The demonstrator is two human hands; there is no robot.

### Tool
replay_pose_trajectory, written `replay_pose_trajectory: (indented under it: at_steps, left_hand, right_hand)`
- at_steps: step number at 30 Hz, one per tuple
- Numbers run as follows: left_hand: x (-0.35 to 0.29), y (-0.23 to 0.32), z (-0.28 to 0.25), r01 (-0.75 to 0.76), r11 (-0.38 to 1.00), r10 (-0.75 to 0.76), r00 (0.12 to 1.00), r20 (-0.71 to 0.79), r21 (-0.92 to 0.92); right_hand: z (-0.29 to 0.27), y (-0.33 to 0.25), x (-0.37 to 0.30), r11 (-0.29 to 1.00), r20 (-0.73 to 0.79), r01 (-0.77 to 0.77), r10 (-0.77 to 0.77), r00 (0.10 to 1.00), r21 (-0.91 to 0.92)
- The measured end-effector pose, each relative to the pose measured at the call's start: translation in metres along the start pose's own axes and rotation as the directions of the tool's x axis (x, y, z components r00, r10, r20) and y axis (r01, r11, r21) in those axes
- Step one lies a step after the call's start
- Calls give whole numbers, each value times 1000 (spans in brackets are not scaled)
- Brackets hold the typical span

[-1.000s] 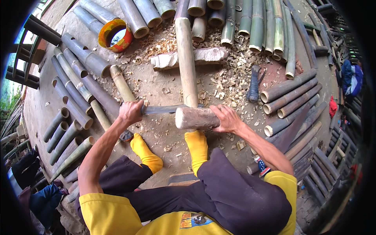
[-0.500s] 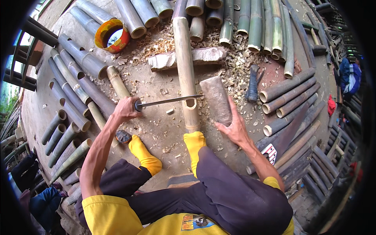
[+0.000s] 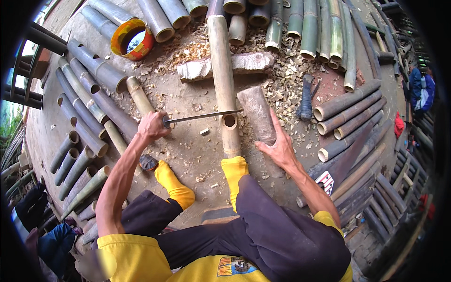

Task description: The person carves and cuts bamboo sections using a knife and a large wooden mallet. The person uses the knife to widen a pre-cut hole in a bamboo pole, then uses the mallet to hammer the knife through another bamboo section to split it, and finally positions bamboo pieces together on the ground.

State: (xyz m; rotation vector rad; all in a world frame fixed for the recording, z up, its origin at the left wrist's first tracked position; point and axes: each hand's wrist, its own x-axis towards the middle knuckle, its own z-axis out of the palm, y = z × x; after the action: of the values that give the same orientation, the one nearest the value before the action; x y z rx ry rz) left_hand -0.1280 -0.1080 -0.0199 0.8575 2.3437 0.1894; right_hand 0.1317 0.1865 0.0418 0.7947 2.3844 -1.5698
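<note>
Between the two hands: bamboo pole (image 3: 221,66), propped across a pale wooden block (image 3: 195,71), its near end at a yellow sock (image 3: 234,168). Knife (image 3: 197,117) crosses the pole at the upper edge of a dark hole; contact unclear. Left of pole: left hand (image 3: 152,126), grip closed round knife handle. Right of pole: right hand (image 3: 280,149), grip holding a wooden club (image 3: 257,113). Farther right of pole: wood chips (image 3: 283,77). Upper left of pole: red-and-yellow container (image 3: 139,51).
</note>
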Motion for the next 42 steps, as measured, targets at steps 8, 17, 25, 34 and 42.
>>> replay_pose_trajectory:
  at_steps: [8,17,25,34,42]
  left_hand:
    - [1,4,-7,-5,1000,5,1000,-12,13]
    - [5,6,-8,-12,999,6,989,148,38]
    - [10,8,-16,52,996,-66,977,204,75]
    - [-58,11,30,-257,928,357,822,-445,270]
    - [-34,3,43,-240,923,325,904,-278,300]
  right_hand:
    - [-5,-33,38,871,139,248,-208,968,-423]
    - [1,-36,45,869,98,377,-365,926,-319]
    - [7,-12,36,884,161,361,-327,931,-295]
    - [-19,0,-7,945,-246,306,-326,913,-117]
    - [8,74,-26,703,-17,707,-710,704,-80]
